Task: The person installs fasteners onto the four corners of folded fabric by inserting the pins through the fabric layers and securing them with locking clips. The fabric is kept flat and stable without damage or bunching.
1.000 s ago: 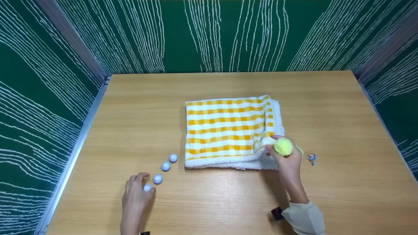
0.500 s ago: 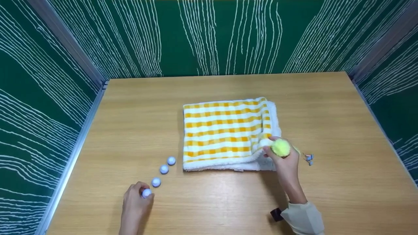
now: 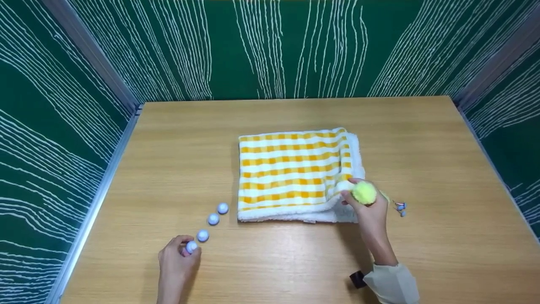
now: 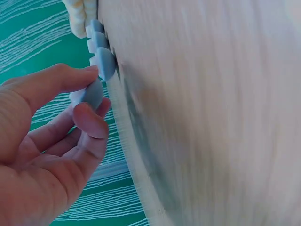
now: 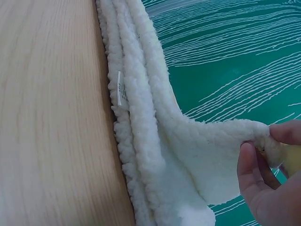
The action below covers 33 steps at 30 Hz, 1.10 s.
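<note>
So the left hand (image 3: 172,258)'s down near the body, thumb and fingers bent in a pinch; its forearm (image 3: 169,292) runs pretty much straight ahead. Right hand (image 3: 373,209) reaches further forward, also pinching with the thumb; that wrist (image 3: 384,249)'s bare, arm slanting inward.

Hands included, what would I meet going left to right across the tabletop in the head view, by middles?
Left hand, the small pale-blue round piece it pinches, three more pale-blue round pieces, folded yellow-and-white checked cloth, right hand, small blue bits.
</note>
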{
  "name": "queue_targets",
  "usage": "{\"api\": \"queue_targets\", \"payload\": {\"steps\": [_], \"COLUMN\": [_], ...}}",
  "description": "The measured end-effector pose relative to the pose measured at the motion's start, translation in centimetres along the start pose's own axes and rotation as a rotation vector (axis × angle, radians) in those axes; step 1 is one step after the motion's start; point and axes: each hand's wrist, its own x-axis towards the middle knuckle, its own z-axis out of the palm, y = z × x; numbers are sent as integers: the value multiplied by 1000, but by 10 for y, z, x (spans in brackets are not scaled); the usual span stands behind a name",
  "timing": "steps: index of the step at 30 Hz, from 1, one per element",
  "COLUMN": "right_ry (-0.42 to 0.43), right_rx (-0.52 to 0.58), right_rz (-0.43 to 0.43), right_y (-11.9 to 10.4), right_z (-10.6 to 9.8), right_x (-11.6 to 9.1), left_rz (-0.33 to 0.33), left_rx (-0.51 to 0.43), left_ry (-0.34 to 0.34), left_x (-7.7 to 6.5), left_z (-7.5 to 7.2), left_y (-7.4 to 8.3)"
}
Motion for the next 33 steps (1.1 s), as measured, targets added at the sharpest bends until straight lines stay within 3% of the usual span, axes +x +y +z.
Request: {"api": "queue_targets", "payload": {"steps": [6,13,19,23,27,29,33], "right_ry": [29,23,6,-6,-2,-25,-11], "right_rx": [44,14,8,9,-6,107,149], "right_rz": [-30,2,16,15,-15,-91,-149], "right_y": [0,-2,-3,-2,2,22,23], "right_z": [-1,-2,-2,-4,-4,-8,-7], "right_x": [1,1,2,2,1,9,12], "left_rz": [106,233,307,323,300,298,299], "left_rx": [-62,-202,-212,-219,-234,-246,-274], "left_ry": [75,58,68,38,-22,-44,-73], "left_x": [3,4,2,1,1,3,7], "left_z": [4,13,25,32,36,38,41], "left_y": [14,33,48,58,67,72,82]}}
